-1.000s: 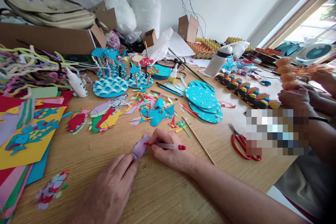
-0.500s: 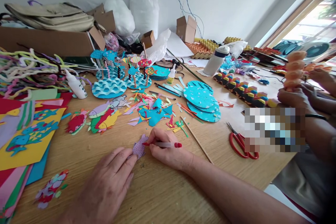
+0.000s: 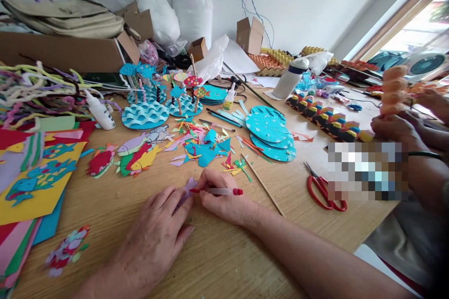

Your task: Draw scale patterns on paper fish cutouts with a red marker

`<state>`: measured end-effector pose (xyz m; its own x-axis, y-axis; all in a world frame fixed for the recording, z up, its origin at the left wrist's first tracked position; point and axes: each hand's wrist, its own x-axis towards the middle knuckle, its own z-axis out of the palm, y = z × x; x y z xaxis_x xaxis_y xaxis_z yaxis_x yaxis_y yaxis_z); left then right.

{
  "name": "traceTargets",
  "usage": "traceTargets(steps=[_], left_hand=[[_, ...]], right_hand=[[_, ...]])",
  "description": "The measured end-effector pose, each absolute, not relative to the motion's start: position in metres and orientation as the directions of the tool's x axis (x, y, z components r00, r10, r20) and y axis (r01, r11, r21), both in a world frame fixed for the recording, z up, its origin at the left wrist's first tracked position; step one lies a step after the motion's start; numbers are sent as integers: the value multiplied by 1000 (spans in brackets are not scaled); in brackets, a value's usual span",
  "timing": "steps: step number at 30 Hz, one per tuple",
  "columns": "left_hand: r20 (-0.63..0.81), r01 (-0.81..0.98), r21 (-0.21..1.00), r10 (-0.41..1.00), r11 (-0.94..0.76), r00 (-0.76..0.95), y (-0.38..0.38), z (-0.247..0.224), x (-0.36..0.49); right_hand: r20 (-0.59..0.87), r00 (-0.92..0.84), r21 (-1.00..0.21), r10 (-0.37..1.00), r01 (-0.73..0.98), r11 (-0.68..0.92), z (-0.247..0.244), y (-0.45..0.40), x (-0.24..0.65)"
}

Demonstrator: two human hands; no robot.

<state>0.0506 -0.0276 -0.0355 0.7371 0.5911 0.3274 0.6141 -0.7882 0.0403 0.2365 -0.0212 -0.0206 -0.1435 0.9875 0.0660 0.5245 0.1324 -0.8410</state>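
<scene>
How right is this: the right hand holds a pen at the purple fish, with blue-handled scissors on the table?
The scissors are red-handled, not blue-handled, in the head view. They lie on the table, and the right hand holds a pen at the purple fish.

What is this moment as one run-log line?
left hand: on purple fish | right hand: holding red-tipped pen at fish

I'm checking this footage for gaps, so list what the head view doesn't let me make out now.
All in the head view:
1. Purple paper fish: its lower part is hidden under the left hand.
2. Red-tipped pen: too small to tell whether its point touches paper.
3. Yellow sheet: cut off by the left edge.
4. Pixelated patch: its blocks mask what lies behind.
</scene>
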Motion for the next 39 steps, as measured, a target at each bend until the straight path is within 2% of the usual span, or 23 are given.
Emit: traceTargets(steps=[11,20,39], left_hand=[[372,596,53,569,-801,733,-28,-40,49],[346,627,71,609,-776,714,-29,-42,48],[359,609,73,590,-790,723,-29,-42,48]], right_hand=[[9,-106,-858,994,510,62,-16,-21,239],[30,-134,-853,991,513,96,-17,-21,238],[55,-139,-868,989,484,117,-21,-21,239]])
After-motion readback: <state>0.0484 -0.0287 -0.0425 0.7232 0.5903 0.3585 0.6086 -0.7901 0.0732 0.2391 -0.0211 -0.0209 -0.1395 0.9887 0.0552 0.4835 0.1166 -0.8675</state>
